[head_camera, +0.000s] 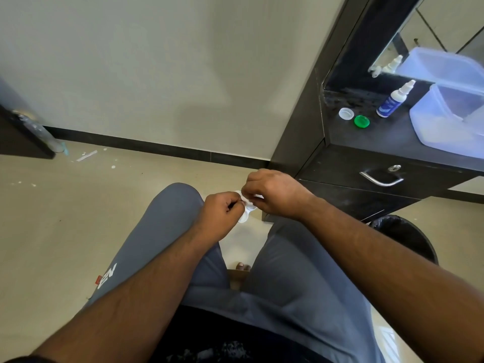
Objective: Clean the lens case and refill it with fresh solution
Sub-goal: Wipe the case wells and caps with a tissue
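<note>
Dark wood fills my two o'clock: the dresser, with a drawer handle on its front. From my seat at the feed I see grey trousers spread across six o'clock, and a black bin sits at four o'clock beside the right forearm. On the dresser top at two o'clock a translucent tub stands at the far right, a solution bottle leans just left of it, and a white cap and green cap lie side by side further left, well apart from my hands. At centre frame, above the knees, my right hand has its fingers curled, pinching something white against the lens case. My left hand grips the white case from the nine o'clock side, fingers curled round it; one open well shows below the knuckles.
</note>
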Tool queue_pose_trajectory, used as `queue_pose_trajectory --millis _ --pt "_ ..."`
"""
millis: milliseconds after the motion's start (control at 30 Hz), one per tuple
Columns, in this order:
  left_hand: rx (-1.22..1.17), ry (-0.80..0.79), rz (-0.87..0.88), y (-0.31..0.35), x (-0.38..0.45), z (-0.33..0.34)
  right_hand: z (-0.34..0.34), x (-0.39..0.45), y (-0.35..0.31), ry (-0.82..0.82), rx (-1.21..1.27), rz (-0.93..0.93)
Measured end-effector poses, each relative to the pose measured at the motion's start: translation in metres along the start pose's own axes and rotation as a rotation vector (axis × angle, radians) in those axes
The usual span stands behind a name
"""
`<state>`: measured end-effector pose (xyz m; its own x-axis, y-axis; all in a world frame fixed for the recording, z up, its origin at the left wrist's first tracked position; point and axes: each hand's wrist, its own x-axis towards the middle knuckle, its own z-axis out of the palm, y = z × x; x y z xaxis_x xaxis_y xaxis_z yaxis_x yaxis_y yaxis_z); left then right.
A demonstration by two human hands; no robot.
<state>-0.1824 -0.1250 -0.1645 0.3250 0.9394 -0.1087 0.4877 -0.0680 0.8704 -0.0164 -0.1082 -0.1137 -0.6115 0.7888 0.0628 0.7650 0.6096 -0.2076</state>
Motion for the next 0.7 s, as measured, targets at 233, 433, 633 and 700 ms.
queue_pose_trajectory --millis 233,433,633,700 --pt "0.04 0.111 0.022 0.0 0.002 -0.001 0.015 -0.003 -0.007 0.151 0.13 0.254" --pt "0.107 0.208 0.173 0.0 0.002 0.0 0.035 -0.009 -0.027 0.392 0.55 0.739" --pt "0.088 0.266 0.277 0.0 0.002 0.006 0.038 -0.004 -0.048 0.62 1.223 1.2" --pt "0.043 0.272 0.307 0.002 0.0 0.006 0.032 -0.002 -0.051 0.668 1.585 1.294"
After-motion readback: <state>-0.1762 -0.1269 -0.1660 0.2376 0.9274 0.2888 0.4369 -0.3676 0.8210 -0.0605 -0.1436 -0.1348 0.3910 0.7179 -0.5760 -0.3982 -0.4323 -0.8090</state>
